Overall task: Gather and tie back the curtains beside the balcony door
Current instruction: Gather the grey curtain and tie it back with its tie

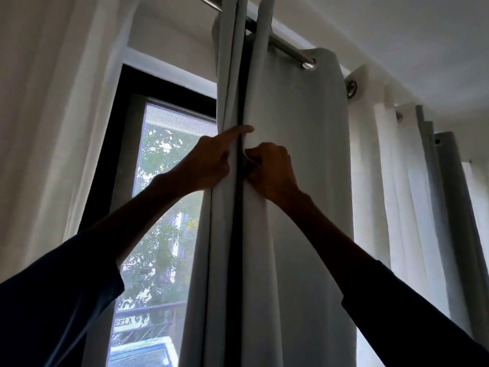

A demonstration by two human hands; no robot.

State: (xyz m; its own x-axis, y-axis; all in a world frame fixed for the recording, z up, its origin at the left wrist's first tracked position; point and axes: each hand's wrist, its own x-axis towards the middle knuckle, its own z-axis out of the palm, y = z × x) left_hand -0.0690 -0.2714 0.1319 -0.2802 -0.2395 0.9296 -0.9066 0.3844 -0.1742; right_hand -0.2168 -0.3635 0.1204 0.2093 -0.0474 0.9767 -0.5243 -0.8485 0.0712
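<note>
The grey curtain [296,181] hangs in long soft pleats from grommets on a metal rod [285,47] well above the grip, and its leading folds are bunched into a narrow column. The left hand [209,162] closes round the outer folds, with its index finger [238,131] laid straight across them. Just right of it the right hand [272,170] pinches the edge of the next pleat with curled fingers, a dark crease between the two. The cloth looks thick but limp. It is probably light enough to slide along the rod yet likely to sag out of a loose hold, so it is best taken by wrapping the whole bundle at this height. Right of the grip more pleats [397,181] hang ungathered. Left of it the balcony door [169,181] shows trees, with a pale sheer curtain [53,115] beyond.
</note>
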